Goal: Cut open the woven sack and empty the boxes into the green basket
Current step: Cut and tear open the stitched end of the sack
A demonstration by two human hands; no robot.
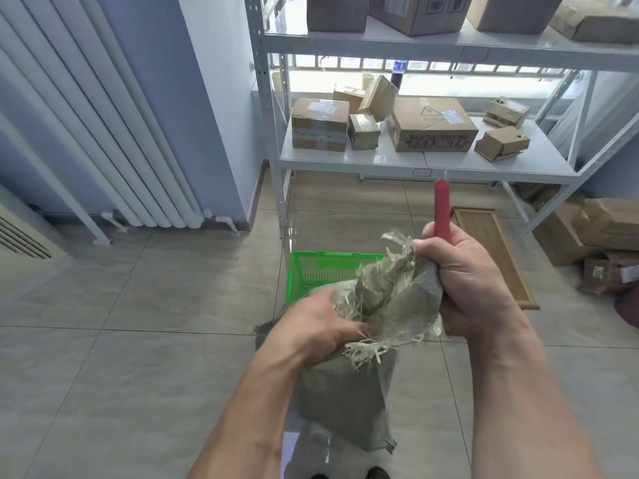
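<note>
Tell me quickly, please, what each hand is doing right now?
Left hand: fingers grip the frayed top of the woven sack.
Right hand: grips the red cutter and a fold of the sack.

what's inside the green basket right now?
The green basket shows only bare mesh wall and rim at its far-left part; no boxes are visible there. The rest is covered by the woven sack and its frayed mouth, which the left hand and right hand hold.

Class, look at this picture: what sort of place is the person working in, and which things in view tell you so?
Probably a parcel storeroom or small stockroom. White metal shelving holds taped cardboard boxes, more boxes sit on the tiled floor, and a green basket waits there.
</note>
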